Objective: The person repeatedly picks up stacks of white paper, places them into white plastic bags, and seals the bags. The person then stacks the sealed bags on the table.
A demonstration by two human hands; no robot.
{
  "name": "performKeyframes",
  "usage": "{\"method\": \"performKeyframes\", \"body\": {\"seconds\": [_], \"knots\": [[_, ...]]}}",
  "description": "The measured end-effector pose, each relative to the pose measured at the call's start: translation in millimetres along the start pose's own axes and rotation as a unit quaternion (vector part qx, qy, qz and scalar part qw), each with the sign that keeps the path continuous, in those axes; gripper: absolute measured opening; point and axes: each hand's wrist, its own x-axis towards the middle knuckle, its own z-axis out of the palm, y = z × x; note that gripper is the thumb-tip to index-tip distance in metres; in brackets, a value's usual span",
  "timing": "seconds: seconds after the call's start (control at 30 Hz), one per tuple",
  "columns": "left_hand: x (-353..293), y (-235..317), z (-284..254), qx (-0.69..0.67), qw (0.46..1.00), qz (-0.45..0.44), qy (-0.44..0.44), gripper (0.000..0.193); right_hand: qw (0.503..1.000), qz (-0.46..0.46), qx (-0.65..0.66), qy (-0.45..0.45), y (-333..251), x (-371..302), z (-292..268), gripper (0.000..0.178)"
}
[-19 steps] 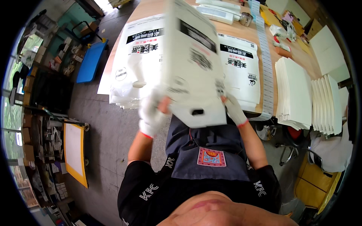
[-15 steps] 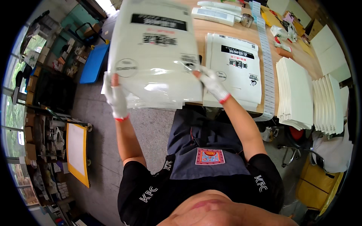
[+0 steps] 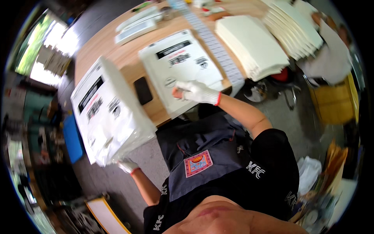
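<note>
A printed clear plastic bag with white sheets (image 3: 117, 117) lies on the left of the table, its loose film end hanging past the near edge. My left hand (image 3: 129, 166), in a white glove with a red cuff, is closed at that hanging film, its fingers partly hidden. Beside it on the right lies a stack of similar printed white bags (image 3: 191, 64). Over the near part of this stack is my right hand (image 3: 196, 92), gloved with bare fingertips. Its fingers are curled together, and what they hold, if anything, does not show.
A black phone (image 3: 143, 90) lies between the two piles. White boxes (image 3: 136, 31) are at the back. A pale patterned strip (image 3: 210, 39) crosses the table, with fanned stacks of cream sheets (image 3: 249, 45) right of it. A blue platform (image 3: 73, 138) stands on the floor at left.
The plastic bag, held up in both hands before, now rests on the left of the table. My right hand has left it for the right-hand stack. The view has turned, and the phone now shows.
</note>
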Motion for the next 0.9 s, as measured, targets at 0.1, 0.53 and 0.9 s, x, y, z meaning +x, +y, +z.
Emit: {"method": "performKeyframes", "body": {"seconds": [0.1, 0.53, 0.9], "knots": [[-57, -100, -18, 0.116, 0.983, -0.096, -0.105, 0.034, 0.966, 0.084, -0.18, 0.163, 8, -73, -68, 0.02], [-327, -18, 270, 0.22, 0.669, 0.03, -0.71, 0.029, 0.708, 0.104, -0.658, 0.234, 41, -218, -235, 0.026], [-431, -64, 396, 0.126, 0.644, -0.495, -0.569, 0.035, 0.756, -0.05, -0.631, 0.164, -12, -213, -101, 0.033]]}}
